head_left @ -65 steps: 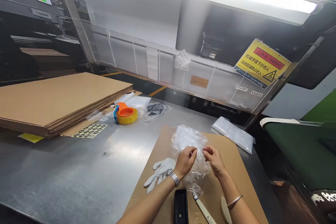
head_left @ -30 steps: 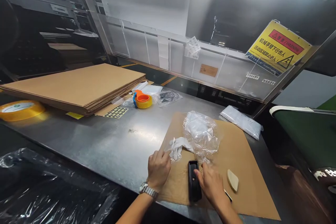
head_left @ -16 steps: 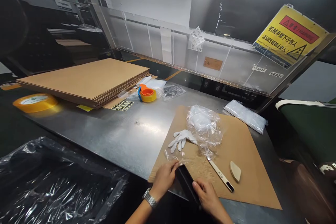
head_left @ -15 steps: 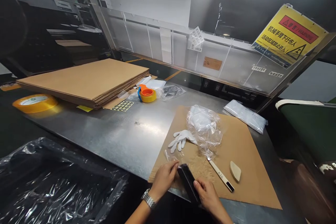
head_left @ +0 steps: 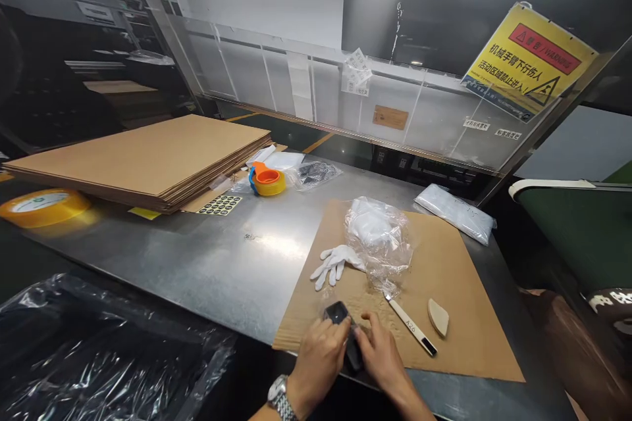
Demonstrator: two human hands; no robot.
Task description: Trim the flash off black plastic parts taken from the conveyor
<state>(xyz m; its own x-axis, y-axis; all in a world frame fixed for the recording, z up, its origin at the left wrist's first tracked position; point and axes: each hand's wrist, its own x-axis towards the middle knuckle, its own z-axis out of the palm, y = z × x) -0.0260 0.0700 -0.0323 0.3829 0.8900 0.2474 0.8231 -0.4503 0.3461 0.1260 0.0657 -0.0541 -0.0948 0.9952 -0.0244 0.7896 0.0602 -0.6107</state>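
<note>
Both hands hold a flat black device over the near edge of a brown cardboard sheet. My left hand, with a metal watch at the wrist, wraps it from the left. My right hand grips it from the right. Just beyond lie a white glove and a crumpled clear plastic bag with more white gloves inside. A thin white stick and a beige wedge rest to the right.
A steel table carries a stack of cardboard sheets, an orange tape dispenser, a sticker sheet and a yellow tape roll. A black plastic-lined bin sits lower left. A clear guard with a yellow warning sign stands behind.
Both hands left the plastic bag and came down to the black device at the cardboard's near edge. They have since closed around it and turned it, left hand now covering its side.
</note>
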